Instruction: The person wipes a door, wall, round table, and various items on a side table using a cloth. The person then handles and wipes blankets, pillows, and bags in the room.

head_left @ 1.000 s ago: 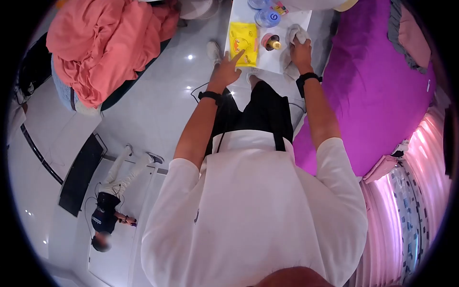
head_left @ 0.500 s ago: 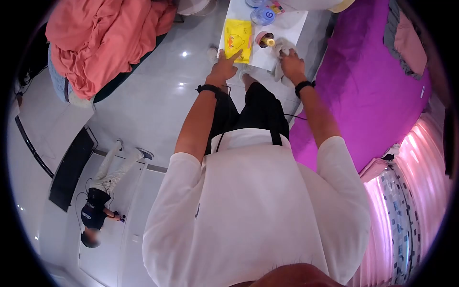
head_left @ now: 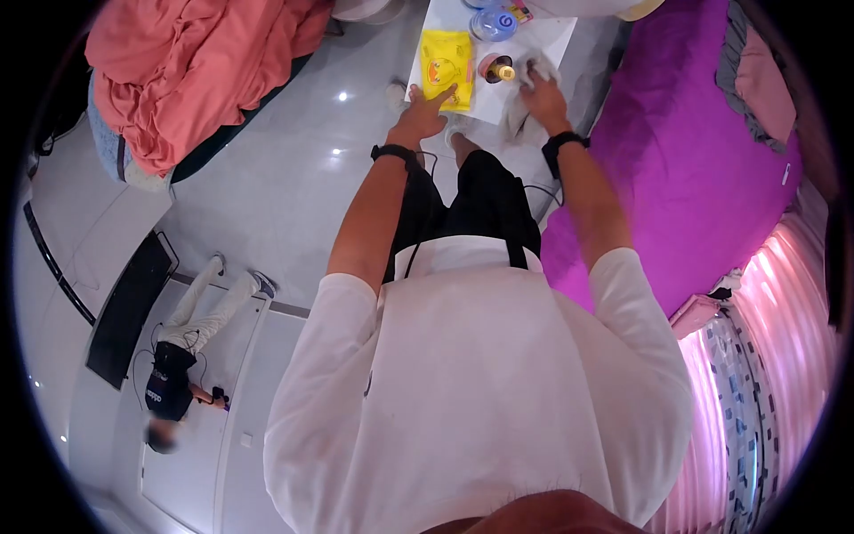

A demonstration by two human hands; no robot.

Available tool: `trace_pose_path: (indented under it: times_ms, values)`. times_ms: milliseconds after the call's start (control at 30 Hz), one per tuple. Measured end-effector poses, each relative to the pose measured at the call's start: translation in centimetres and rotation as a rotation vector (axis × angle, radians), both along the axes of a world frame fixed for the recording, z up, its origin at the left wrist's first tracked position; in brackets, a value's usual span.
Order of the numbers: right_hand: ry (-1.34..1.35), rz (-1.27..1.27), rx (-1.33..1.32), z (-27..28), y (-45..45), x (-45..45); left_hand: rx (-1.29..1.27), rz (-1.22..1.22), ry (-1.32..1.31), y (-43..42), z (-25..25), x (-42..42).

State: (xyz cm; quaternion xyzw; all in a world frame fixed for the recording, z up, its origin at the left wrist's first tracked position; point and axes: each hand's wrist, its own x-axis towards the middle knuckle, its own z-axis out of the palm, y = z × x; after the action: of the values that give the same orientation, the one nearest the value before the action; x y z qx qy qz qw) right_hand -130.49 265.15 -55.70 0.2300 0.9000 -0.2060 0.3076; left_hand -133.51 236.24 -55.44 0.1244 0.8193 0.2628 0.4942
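Observation:
My left hand is open at the near-left edge of a white table, its fingers apart and touching the near end of a yellow packet with a cartoon duck on it. My right hand is closed on a grey cloth at the table's right side, and part of the cloth hangs over the near edge. Between the hands stands a small dark bottle with a yellow cap. Farther back is a clear bottle with a blue label.
The white table stands in front of me. On the right is a bed with a purple cover; salmon bedding is heaped at the left. Another person stands by a door behind me on the left. A thin cable runs near my legs.
My right hand and the cloth have shifted slightly up and right across the table. My left hand remains by the yellow packet. The view has shifted slightly.

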Motion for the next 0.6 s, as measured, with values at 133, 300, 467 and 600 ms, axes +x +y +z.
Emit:
trace_pose_path:
  times_ms: [133, 300, 467, 600]
  values:
    - [0.093, 0.122, -0.061, -1.1, -4.5, 6.1, -0.013, -0.038, 0.062, 0.5, -2.3, 0.6]
    - [-0.085, 0.351, -0.09, 1.9, -6.1, 6.9, 0.014, -0.024, 0.078, 0.4, -1.7, 0.7]
    - [-0.041, 0.311, 0.045, 0.6, -1.0, 3.3, 0.025, -0.074, 0.031, 0.5, -0.8, 0.0]
    - [-0.006, 0.098, 0.011, 0.1, 1.3, 1.3, 0.047, -0.05, 0.043, 0.8, -0.6, 0.5]
